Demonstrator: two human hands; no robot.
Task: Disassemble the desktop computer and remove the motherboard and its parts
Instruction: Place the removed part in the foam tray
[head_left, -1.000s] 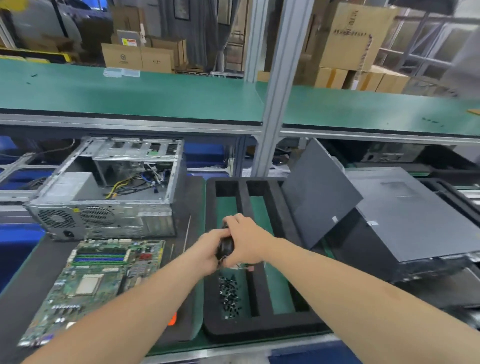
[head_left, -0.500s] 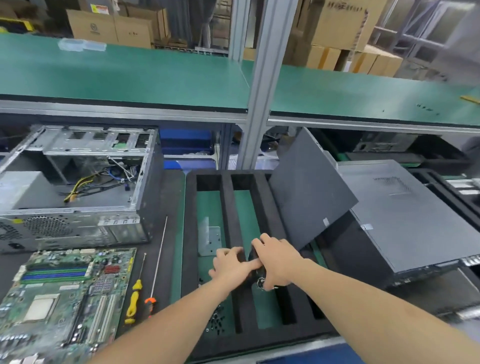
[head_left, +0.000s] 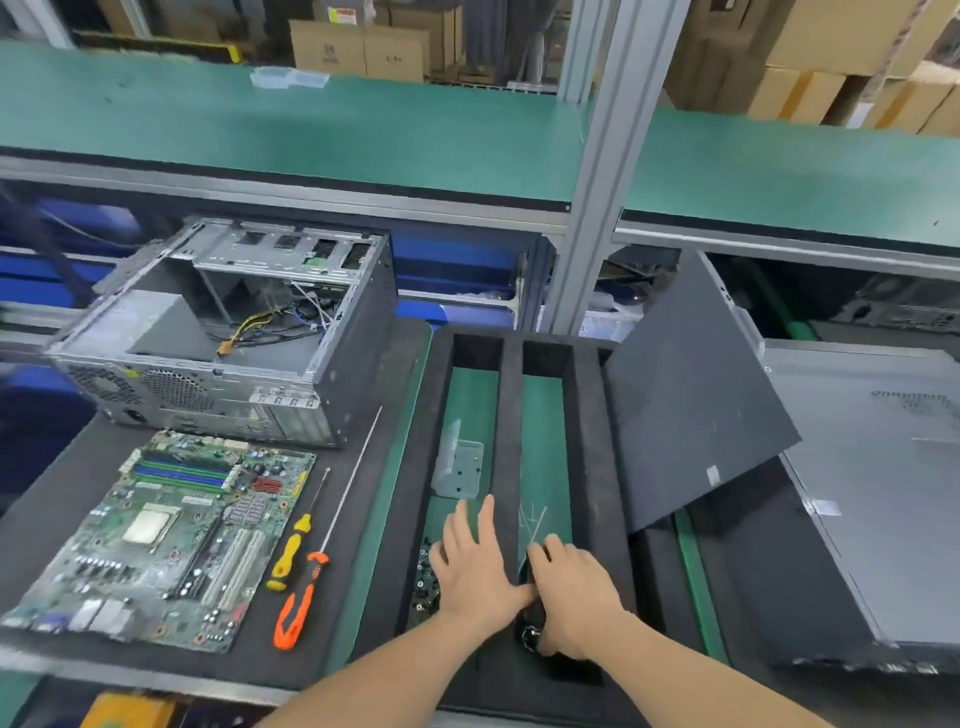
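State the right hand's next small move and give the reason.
Probably let go of the black part and lift away: the right hand grips it low in the middle slot of the foam tray, while the left hand lies flat over the screws, holding nothing.

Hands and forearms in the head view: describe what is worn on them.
The left hand and right hand are bare: no gloves, rings or watch show. Both forearms are bare too, with no sleeve, wrist strap or cable in view up to the frame's lower edge.
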